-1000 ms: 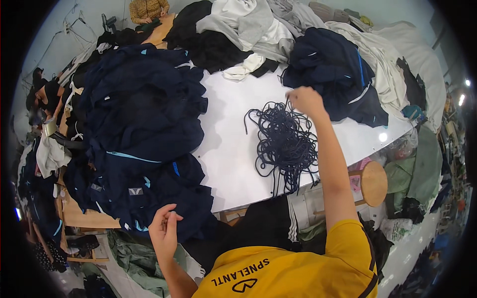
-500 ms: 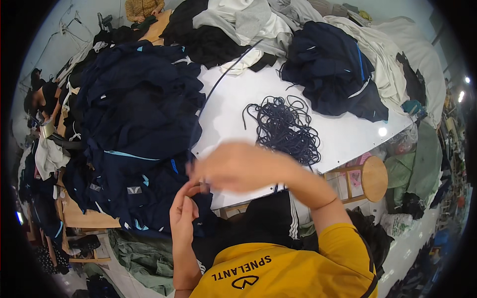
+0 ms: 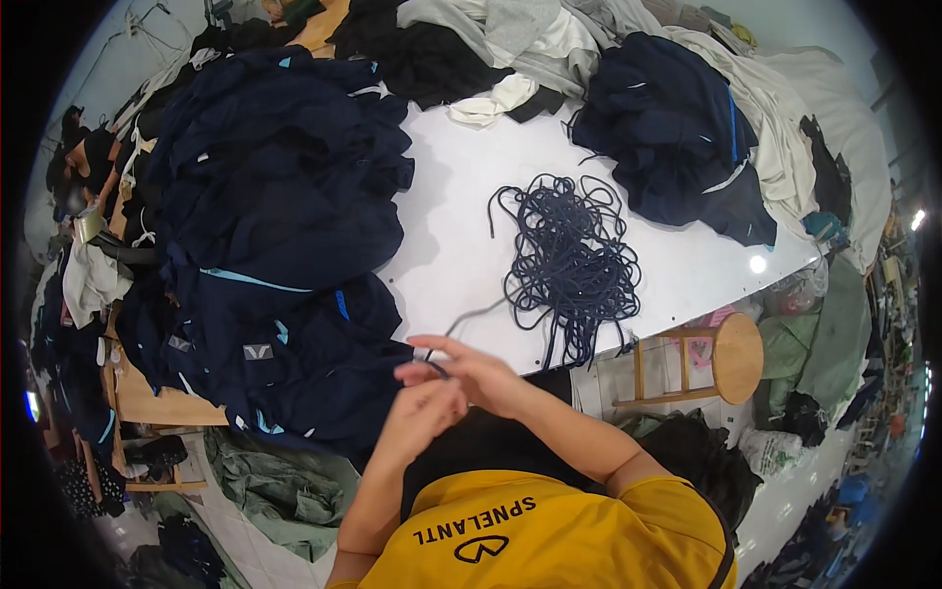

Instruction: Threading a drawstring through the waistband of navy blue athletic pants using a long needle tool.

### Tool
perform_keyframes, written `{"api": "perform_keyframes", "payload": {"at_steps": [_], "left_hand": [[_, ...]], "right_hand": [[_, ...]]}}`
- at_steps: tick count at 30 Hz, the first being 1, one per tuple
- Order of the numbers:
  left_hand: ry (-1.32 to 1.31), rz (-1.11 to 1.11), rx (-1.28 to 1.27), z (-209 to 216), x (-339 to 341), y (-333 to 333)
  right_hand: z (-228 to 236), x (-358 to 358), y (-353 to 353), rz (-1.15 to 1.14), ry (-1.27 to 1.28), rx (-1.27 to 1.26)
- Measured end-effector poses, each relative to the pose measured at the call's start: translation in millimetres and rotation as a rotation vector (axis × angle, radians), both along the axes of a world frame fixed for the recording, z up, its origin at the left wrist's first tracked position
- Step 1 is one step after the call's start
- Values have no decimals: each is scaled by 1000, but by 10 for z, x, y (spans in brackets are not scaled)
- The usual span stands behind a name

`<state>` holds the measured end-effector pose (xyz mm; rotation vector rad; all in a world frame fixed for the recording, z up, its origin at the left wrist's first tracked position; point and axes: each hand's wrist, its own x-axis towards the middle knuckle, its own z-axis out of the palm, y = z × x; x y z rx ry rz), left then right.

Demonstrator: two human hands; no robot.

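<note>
Over the near edge of the white table, my two hands meet. My left hand is closed, its fingertips pressed against the right hand on a dark cord. Around the same cord my right hand has bent fingers, with the index finger stretched out to the left. A length of cord rises from the hands and curves toward the tangled heap of navy cord on the table. The cord's end between the fingers is too small to make out.
Navy garments with light-blue trim are heaped on the left. Another navy garment pile lies at the back right, beside pale fabric. Black and grey cloth covers the far edge. A wooden stool stands right of the table.
The long strand that stretched up across the table has dropped to a short curve by the heap. My right hand has come down and right; my left hand has moved right to meet it.
</note>
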<state>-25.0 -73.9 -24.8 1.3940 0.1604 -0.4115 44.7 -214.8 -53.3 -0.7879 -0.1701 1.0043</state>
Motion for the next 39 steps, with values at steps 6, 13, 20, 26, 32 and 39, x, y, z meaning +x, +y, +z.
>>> {"api": "perform_keyframes", "payload": {"at_steps": [6, 13, 20, 26, 32, 39], "left_hand": [[-130, -184, 253, 13, -68, -131], [-116, -89, 350, -299, -297, 214], [-162, 672, -257, -82, 42, 496], [-235, 953, -808, -92, 112, 575], [-174, 991, -991, -198, 20, 563], [-191, 956, -1028, -159, 0, 562]], "right_hand": [[-26, 526, -452, -661, 169, 138], [-133, 828, -1591, -1149, -14, 173], [301, 416, -933, -1175, -497, -495], [191, 35, -267, -439, -556, -467], [143, -28, 18, -419, -548, -483], [142, 48, 84, -504, -558, -547]]}}
